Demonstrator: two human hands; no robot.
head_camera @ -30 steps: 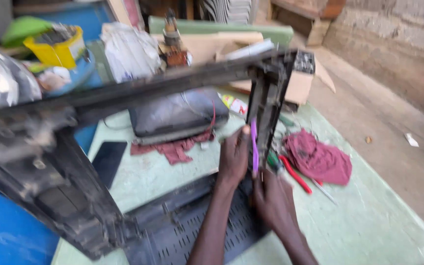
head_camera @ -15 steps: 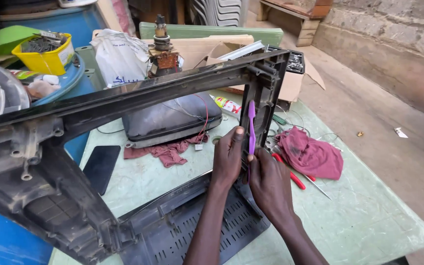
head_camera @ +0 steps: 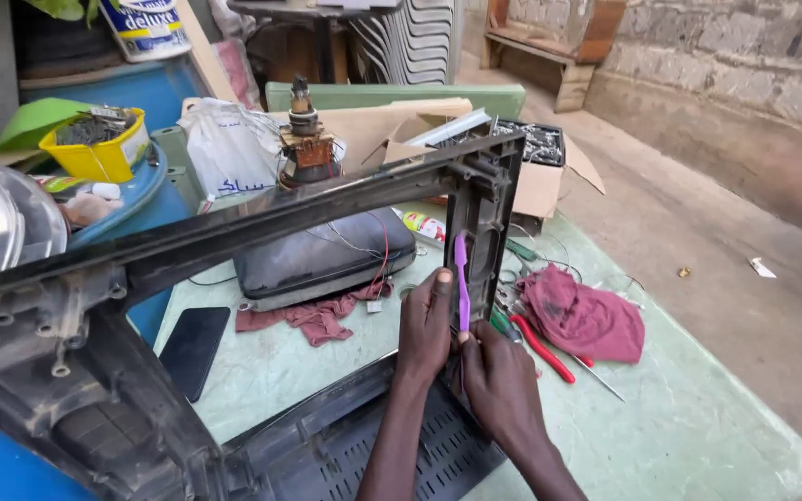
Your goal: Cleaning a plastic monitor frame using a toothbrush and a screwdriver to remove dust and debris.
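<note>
Slim purple brush (head_camera: 461, 278) stands upright against the black frame's (head_camera: 481, 223) vertical side

Soft daylight — edges perhaps blurred.

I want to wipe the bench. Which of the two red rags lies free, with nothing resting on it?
The crumpled maroon rag right of the red-handled pliers. The other rag is partly pinned under the grey picture tube.

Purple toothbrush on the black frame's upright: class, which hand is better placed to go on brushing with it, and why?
Probably the right hand: it grips the lower end of the purple toothbrush, whose head points up along the black frame. The left hand lies against the upright beside the brush, seemingly steadying it.
</note>
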